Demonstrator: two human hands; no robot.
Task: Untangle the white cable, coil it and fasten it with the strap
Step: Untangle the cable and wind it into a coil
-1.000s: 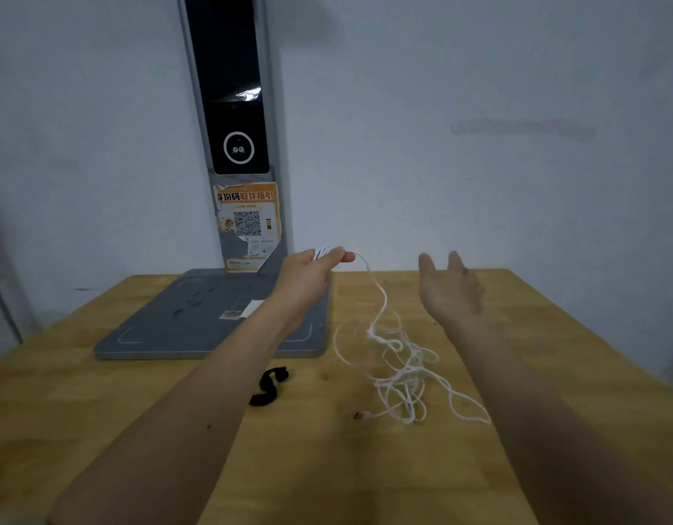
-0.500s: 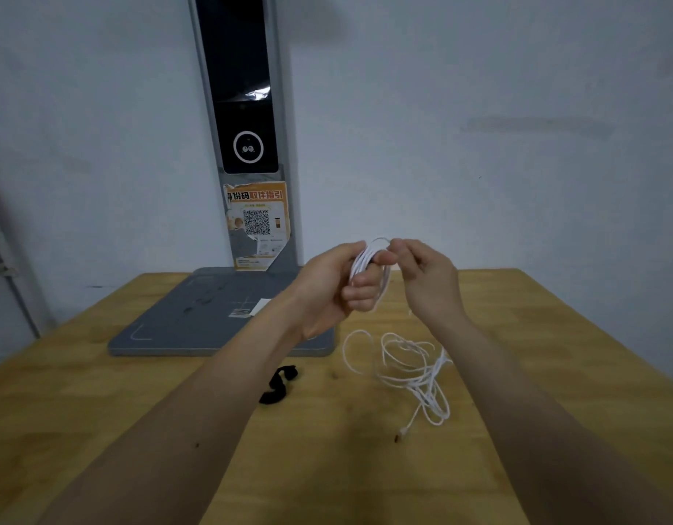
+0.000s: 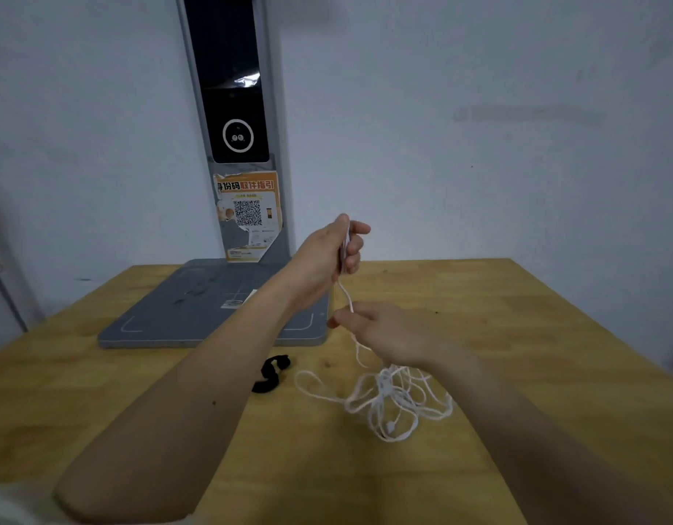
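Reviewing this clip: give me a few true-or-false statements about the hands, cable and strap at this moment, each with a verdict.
1. The left hand holds loops of the white cable. True.
2. The right hand rests flat on the table. False: its fingers pinch the cable below the left hand.
3. The black strap is wrapped around the cable. False: it lies loose on the table, apart from the cable.
4. Much of the cable lies tangled on the table. True.

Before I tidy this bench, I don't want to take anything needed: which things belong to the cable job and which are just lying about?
Part of the job:
thin white cable, gripped by the left hand and pinched by the right hand
black strap on the wooden table

Lying about:
grey scanner stand with orange QR sticker
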